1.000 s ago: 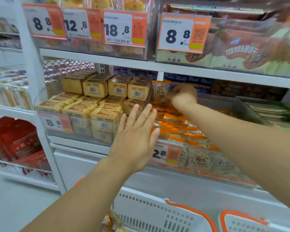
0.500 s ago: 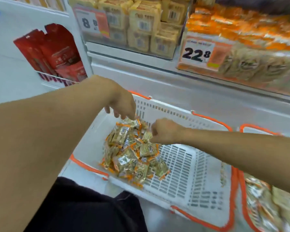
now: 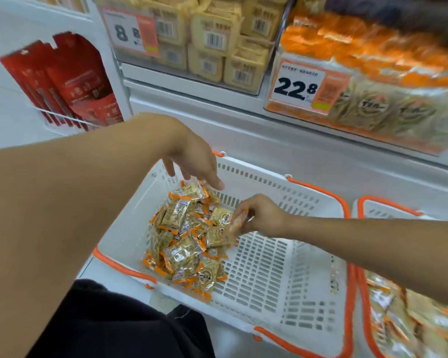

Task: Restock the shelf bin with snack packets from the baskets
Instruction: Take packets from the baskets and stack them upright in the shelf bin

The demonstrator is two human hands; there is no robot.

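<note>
Our right hand (image 3: 259, 215) pinches one packet (image 3: 237, 220) at the heap's (image 3: 186, 236) three o'clock edge — easiest to lift. Our left hand (image 3: 194, 164) hovers at twelve, fingers loosely spread and holding nothing — we judge ready to grab from the basket (image 3: 282, 293).

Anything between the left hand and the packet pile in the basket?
Nothing visible. The left hand hovers open just above the packet pile in the white basket; the right hand pinches a packet at the pile's right side.

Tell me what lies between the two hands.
In the head view, packets piled in the basket lie between the left hand and right hand, which pinches one.
</note>
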